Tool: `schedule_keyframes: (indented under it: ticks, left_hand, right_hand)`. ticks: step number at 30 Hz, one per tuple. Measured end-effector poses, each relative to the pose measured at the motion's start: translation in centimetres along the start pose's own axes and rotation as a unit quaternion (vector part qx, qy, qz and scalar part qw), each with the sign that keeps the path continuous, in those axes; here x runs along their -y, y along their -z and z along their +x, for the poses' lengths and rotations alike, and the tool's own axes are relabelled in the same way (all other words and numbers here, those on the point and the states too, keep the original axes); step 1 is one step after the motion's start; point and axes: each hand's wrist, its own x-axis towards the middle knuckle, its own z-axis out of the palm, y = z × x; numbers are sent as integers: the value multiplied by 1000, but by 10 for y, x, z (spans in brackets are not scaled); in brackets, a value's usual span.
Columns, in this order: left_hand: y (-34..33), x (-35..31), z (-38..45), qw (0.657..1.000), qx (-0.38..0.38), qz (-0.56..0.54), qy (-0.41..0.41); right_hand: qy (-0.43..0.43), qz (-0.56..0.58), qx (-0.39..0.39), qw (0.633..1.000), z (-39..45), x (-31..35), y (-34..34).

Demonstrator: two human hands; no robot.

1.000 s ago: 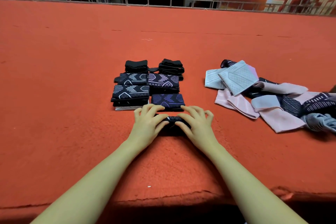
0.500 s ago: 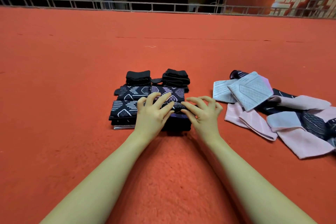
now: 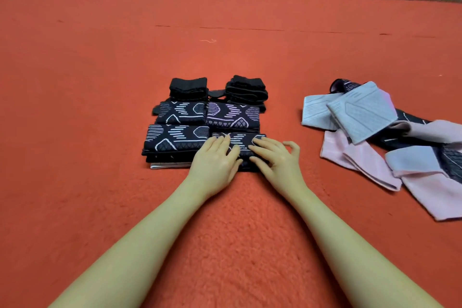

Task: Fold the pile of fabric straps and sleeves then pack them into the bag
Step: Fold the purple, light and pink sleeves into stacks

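Both hands, left hand (image 3: 217, 159) and right hand (image 3: 275, 157), press flat-fingered on the folded sleeve (image 3: 238, 141); the unfolded pile (image 3: 390, 132) lies to its right, nearer the right hand.

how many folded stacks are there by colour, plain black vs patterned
plain black stacks: 2
dark patterned stacks: 4
total: 6
Both hands rest on the near right one.
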Motion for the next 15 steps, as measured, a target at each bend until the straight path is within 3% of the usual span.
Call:
schedule_keyframes:
  ticks: [3, 10, 15]
  left_hand:
    - [4, -4, -6, 999, 46, 4, 24]
    - [16, -16, -11, 993, 96, 8, 65]
    - [31, -24, -7, 996, 42, -3, 72]
  right_hand:
    - [-28, -5, 26, 999, -4, 6, 4]
    - [-70, -28, 172, 982, -21, 16, 12]
    - [-98, 4, 148, 984, -39, 15, 28]
